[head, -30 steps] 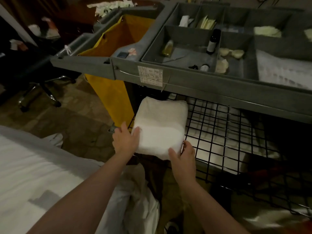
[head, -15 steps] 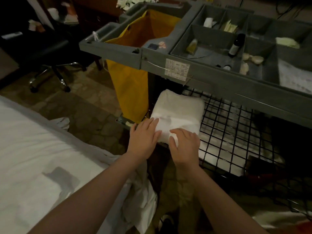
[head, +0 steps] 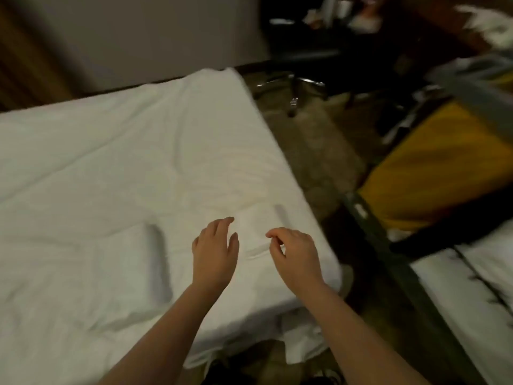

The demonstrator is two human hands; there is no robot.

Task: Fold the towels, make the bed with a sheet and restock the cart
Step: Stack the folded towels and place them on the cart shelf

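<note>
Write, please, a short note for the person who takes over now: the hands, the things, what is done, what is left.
Left hand: open, empty, over the bed.
Right hand: fingers loosely curled, empty, near the bed's edge.
Things: a wrinkled white sheet covers the bed; a flat cloth lies ahead of the hands, a folded bundle to their left. The cart stands at the right.
Done: white linen is on the cart's lower shelf.
Left: probably fold the cloth, smooth the sheet, restock.

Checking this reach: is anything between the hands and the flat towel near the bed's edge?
Nothing visible. The left hand and right hand hover either side of the towel on the bed, both empty.
</note>
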